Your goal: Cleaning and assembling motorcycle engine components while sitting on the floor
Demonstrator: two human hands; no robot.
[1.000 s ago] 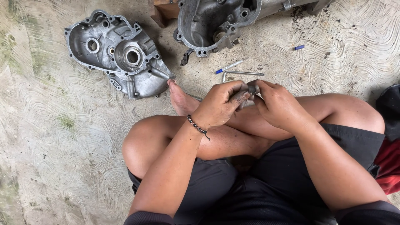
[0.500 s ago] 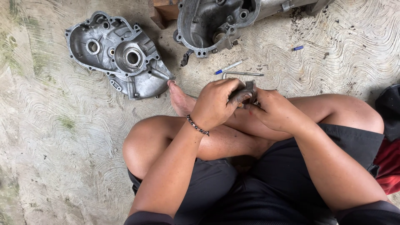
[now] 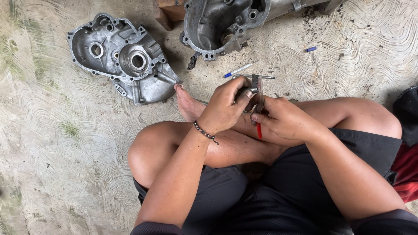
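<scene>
Here the left hand [image 3: 226, 106] is clamping its fingers around a small metal part [image 3: 254, 85] above the shins, at twelve o'clock from the lap, while the right hand [image 3: 283, 119] is gripping a red-handled tool [image 3: 259, 130], best worked steadily.

Light: soft, even daylight with no single source to be made out; the scene is bright without being harsh.
Shadows: faint and diffuse; a dark patch lies under the engine casing [image 3: 226, 24] at the top and a thin one along the edge of the crankcase cover [image 3: 124, 58].
Glare: mild sheen on the bare metal of both castings; nothing is blown out.
Sharpness: the concrete floor [image 3: 52, 143] and its swirled texture are crisp; the fingers [image 3: 257, 117] look slightly soft.
Dark areas: the black shorts [image 3: 278, 196] lose nearly all detail.
Edges: little visible bending.
</scene>
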